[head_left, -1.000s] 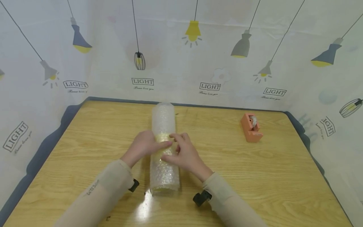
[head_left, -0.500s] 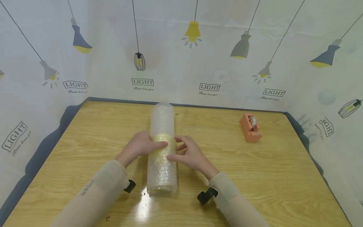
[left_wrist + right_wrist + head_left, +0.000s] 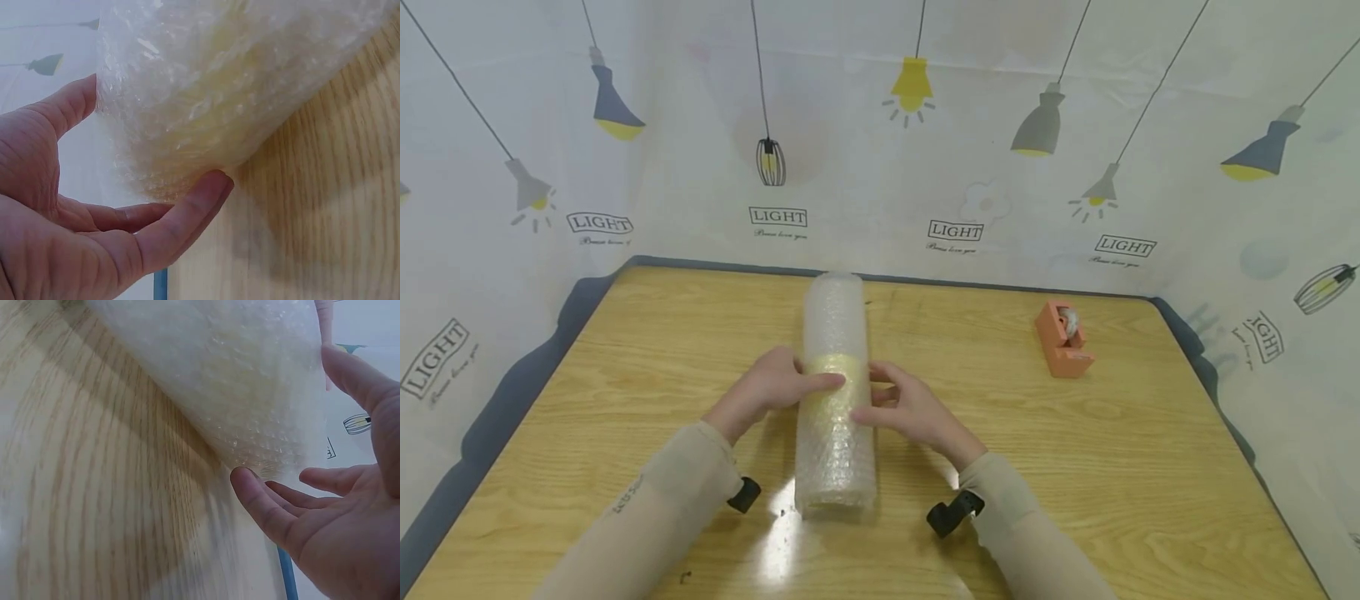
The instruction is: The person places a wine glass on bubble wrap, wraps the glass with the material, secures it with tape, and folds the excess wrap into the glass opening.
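A long roll of clear bubble wrap (image 3: 838,321) lies lengthwise on the wooden table, with a yellowish patch showing through its middle. From the left side my left hand (image 3: 767,387) grips it, thumb across the top and fingers low against its side, as the left wrist view of the bubble wrap (image 3: 187,81) shows. Opposite, my right hand (image 3: 913,408) holds the roll's right side. In the right wrist view the right thumb (image 3: 353,372) lies along the top of the bubble wrap (image 3: 237,381), with the fingertips at its lower edge.
An orange tape dispenser (image 3: 1063,340) with a roll of tape stands at the back right of the table (image 3: 1150,467). A white curtain (image 3: 850,108) printed with lamps closes off the back and both sides.
My right hand has moved right, its fingers going from above the roll to its right side. The roll shifted slightly left, then back right. My left hand keeps its hold.
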Tool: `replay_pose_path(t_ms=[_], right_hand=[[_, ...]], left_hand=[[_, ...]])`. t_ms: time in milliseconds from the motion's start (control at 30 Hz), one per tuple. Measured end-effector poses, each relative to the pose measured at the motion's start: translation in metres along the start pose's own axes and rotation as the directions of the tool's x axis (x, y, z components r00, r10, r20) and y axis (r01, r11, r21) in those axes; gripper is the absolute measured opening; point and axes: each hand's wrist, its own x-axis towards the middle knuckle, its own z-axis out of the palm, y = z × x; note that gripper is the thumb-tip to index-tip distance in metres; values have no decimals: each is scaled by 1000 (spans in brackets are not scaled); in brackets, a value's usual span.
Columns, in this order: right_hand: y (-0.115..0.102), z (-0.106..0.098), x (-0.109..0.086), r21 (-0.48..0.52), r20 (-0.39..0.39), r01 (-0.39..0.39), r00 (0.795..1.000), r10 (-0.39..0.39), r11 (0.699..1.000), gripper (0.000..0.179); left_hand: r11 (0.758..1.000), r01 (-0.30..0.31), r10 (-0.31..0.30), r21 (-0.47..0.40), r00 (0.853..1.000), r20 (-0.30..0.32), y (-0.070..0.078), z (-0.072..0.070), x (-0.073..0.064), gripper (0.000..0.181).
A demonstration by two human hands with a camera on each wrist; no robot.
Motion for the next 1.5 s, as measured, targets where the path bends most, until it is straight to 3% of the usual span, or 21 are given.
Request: replay_pose_path(t_ms=[267,400,700,800,967,1167,1300,1400,1500], right_hand=[[0,-7,-1,-13,6,7,1000,-7,1000,82],[-3,-8,-3,-71,-13,14,1000,-15,997,84],[-15,-10,-11,-273,-70,26,997,-46,962,87],[-17,-11,-13,-329,-84,33,994,-64,944,87],[-20,-9,-14,-388,-101,45,991,-91,921,88],[-19,-1,-11,-428,-124,27,988,-89,903,91],[-18,4,-10,-428,-136,32,986,-99,903,91],[-18,7,-9,-432,-141,42,983,-114,901,92],[-18,10,-9,-441,-144,49,982,-125,896,94]], left_hand=[[998,2,1,-61,999,42,-3,-1,4,61],[995,-2,9,-100,997,74,-5,1,6,70],[979,-25,57,-205,986,154,-9,8,15,61],[976,-40,80,-212,980,181,-10,10,17,60],[988,-62,91,-141,973,211,-10,7,19,60],[996,-89,86,12,986,142,-9,1,14,84],[981,-154,151,119,988,29,-4,0,6,93],[955,-222,239,197,969,-68,-2,3,-1,88],[921,-292,332,257,934,-130,1,7,-8,78]])
